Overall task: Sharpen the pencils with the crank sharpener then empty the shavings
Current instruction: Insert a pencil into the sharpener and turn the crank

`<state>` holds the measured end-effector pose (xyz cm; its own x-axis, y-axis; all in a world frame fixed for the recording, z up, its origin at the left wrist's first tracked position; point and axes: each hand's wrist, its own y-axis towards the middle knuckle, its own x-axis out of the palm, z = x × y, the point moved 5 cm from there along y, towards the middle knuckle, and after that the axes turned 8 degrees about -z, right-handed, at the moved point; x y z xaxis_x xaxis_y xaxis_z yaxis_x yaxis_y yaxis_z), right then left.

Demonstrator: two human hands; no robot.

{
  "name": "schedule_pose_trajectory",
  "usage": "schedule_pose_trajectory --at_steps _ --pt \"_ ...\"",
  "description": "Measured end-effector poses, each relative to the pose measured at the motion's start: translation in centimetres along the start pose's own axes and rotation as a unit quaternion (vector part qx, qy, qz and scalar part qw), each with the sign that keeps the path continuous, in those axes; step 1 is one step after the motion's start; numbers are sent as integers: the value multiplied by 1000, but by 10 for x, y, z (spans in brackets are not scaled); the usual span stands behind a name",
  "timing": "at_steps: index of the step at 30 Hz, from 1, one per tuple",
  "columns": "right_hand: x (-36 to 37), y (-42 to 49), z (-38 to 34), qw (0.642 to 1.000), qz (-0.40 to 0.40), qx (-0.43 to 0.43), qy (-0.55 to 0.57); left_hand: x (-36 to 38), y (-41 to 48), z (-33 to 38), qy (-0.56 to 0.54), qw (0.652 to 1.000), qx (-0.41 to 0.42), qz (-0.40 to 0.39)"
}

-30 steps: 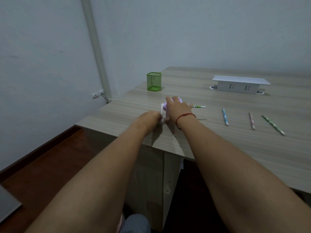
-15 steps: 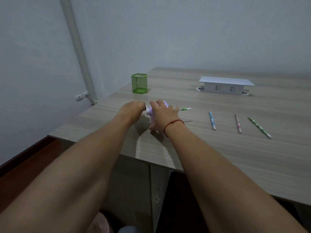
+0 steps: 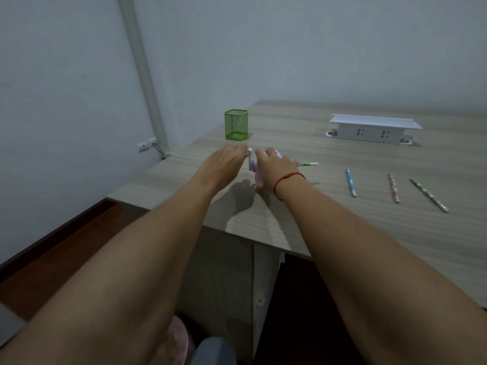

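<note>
Head camera: two bare forearms reach across a wooden desk (image 3: 342,233). The right hand (image 3: 274,171), with a red string bracelet (image 3: 288,178) at the wrist, curls over a lilac crank sharpener (image 3: 257,175) near the desk's left edge. The left hand (image 3: 228,163), blurred, pinches the white crank handle (image 3: 249,154). A green-patterned pencil (image 3: 308,164) sticks out of the sharpener's right side. Further right lie a blue pencil (image 3: 351,182), a pink pencil (image 3: 393,187) and a green pencil (image 3: 428,195), each apart. Behind stand a green mesh pen holder (image 3: 236,124) and a white socket block (image 3: 374,129).

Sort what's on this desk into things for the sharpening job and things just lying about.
Job: crank sharpener, pencil stuck in it, blue pencil, pink pencil, green striped pencil.
Lying about: green mesh cup, white socket box.
</note>
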<state>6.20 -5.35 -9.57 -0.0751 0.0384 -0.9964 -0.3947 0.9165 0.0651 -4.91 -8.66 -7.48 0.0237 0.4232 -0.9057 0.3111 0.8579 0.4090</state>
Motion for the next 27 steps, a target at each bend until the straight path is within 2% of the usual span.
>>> schedule_pose_trajectory --at_steps 10,20,27 --pt "9 9 1 999 18 -1 45 1 -28 21 -56 998 -7 -16" --pt "5 6 3 997 1 -14 74 36 -27 18 -78 983 -70 -148" --pt "7 7 2 997 5 -43 59 44 -11 7 -62 973 -104 -196"
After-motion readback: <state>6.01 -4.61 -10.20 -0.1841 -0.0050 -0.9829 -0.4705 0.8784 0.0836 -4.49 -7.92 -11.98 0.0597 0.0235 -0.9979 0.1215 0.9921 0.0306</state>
